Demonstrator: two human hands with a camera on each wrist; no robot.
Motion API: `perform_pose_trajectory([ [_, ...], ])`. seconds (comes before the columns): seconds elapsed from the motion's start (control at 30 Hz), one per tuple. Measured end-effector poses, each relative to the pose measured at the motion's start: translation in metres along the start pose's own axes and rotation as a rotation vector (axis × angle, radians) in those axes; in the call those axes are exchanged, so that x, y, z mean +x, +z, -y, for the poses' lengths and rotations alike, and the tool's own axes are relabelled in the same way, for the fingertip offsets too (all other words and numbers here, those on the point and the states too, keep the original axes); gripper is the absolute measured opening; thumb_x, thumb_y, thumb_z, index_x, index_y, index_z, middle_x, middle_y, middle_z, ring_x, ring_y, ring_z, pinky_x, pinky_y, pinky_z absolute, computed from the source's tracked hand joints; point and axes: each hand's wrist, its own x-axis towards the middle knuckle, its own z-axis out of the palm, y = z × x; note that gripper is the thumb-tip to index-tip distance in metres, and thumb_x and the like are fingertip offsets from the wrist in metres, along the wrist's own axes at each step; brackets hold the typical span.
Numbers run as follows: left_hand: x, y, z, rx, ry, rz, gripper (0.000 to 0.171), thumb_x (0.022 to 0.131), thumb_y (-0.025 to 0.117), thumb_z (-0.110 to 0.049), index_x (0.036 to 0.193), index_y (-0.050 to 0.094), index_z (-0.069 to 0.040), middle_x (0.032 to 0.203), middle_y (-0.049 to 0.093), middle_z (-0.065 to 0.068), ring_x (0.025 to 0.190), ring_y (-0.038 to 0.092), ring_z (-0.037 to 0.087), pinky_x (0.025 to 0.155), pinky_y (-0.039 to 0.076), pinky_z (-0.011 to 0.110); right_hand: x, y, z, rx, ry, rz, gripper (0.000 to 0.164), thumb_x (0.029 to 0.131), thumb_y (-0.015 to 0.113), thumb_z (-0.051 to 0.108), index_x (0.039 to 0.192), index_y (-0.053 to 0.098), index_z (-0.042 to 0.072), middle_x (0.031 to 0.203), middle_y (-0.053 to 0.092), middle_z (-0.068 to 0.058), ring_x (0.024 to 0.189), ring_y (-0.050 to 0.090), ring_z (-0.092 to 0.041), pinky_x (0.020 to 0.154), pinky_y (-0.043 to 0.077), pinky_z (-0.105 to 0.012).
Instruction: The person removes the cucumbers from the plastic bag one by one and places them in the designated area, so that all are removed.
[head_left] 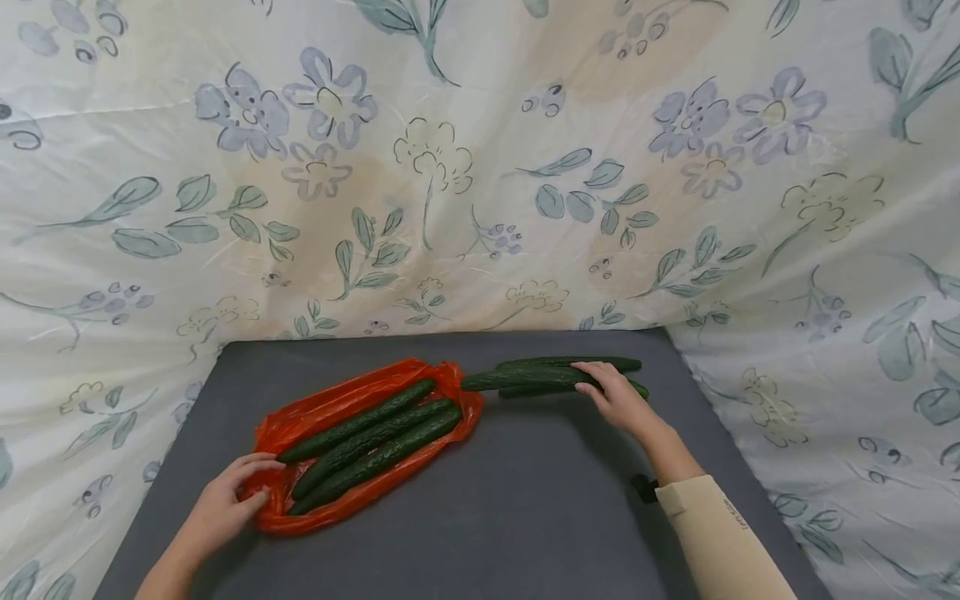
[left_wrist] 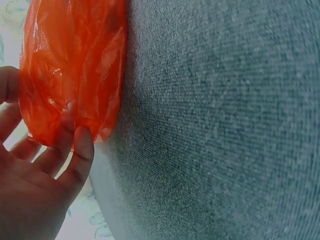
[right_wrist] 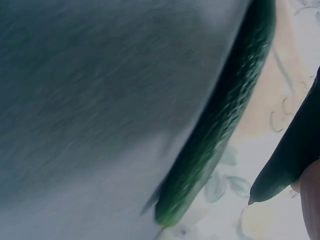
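A red plastic bag lies spread at the left of the table, with three dark green cucumbers side by side on it. The fingers of my left hand grip the bag's near left end; in the left wrist view they lie against the thin red plastic. My right hand holds a cucumber by its right part, and its far tip overlaps the bag's right end. Two more cucumbers lie beside it, one behind and one in front. In the right wrist view the held cucumber appears above another cucumber.
The dark grey table runs under everything. A floral cloth hangs behind it and along both sides. A small black object shows by the right sleeve.
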Motion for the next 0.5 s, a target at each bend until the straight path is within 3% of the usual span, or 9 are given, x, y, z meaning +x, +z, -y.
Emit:
perform_pose_trajectory([
  [0.17,0.003,0.002,0.003,0.023,-0.012,-0.001,0.030,0.090,0.067,-0.006,0.119,0.071,-0.012,0.135,0.058,0.016,0.123,0.051,0.040,0.083,0.050,0.042,-0.013,-0.005,-0.014,-0.009,0.025,0.017,0.047,0.105,0.053,0.021,0.148,0.048,0.003,0.140,0.055,-0.021,0.128,0.050,-0.041,0.098,0.045,-0.057],
  [0.33,0.003,0.001,0.002,0.001,0.005,0.005,0.029,0.090,0.068,-0.005,0.118,0.071,-0.010,0.135,0.058,0.019,0.125,0.050,0.046,0.089,0.048,0.061,-0.025,-0.009,-0.028,-0.016,0.043,0.003,0.048,0.105,0.053,0.024,0.148,0.048,0.004,0.141,0.054,-0.022,0.125,0.053,-0.042,0.095,0.046,-0.058],
  [0.5,0.002,0.001,0.002,-0.012,0.002,0.003,0.029,0.090,0.068,-0.005,0.119,0.070,-0.009,0.136,0.057,0.020,0.127,0.049,0.047,0.092,0.045,0.065,-0.034,-0.013,-0.037,-0.034,0.073,0.025,0.049,0.105,0.052,0.026,0.148,0.047,0.004,0.139,0.055,-0.022,0.122,0.054,-0.043,0.092,0.047,-0.057],
])
